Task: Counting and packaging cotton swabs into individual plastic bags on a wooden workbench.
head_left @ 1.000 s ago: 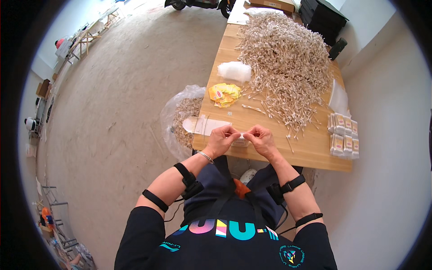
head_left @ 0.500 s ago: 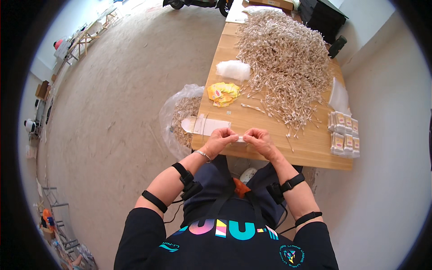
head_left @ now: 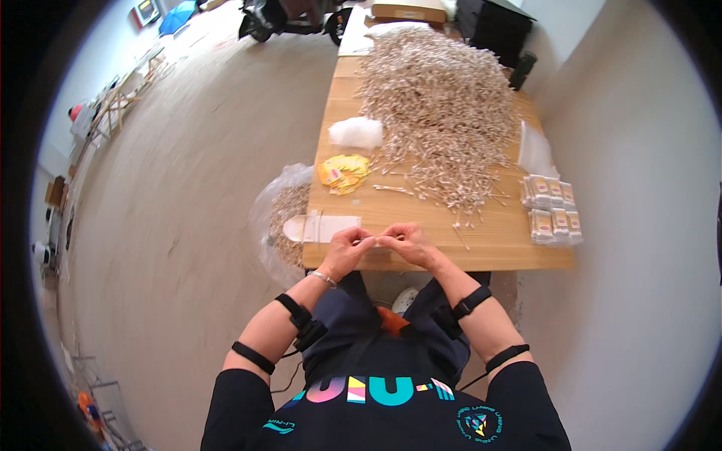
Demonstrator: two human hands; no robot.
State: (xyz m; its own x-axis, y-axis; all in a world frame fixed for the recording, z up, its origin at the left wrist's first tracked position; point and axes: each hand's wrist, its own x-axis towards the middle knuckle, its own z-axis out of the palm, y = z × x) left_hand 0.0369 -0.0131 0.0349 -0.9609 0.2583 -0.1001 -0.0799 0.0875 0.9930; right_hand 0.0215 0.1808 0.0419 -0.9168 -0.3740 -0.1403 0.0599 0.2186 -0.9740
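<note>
My left hand and my right hand meet above the table's near edge, their fingertips pinched together. Between them is something small and pale, mostly hidden by the fingers; its kind cannot be made out. Just beyond my left hand lies a white flat strip with a rounded end, crossed by a narrow band. Farther off sit a heap of yellow printed cards and a stack of clear plastic bags. A large pile of cotton swabs covers much of the table, with a few loose swabs at its near side.
Filled small packets stand in rows at the table's right edge, near a sheet of clear plastic. A big plastic bag of swabs is against the table's left side. A wall runs along the right.
My hands have come closer together, their fingertips now almost touching. The pale thing between them shows less. The whole view has shifted, so the table appears farther left.
</note>
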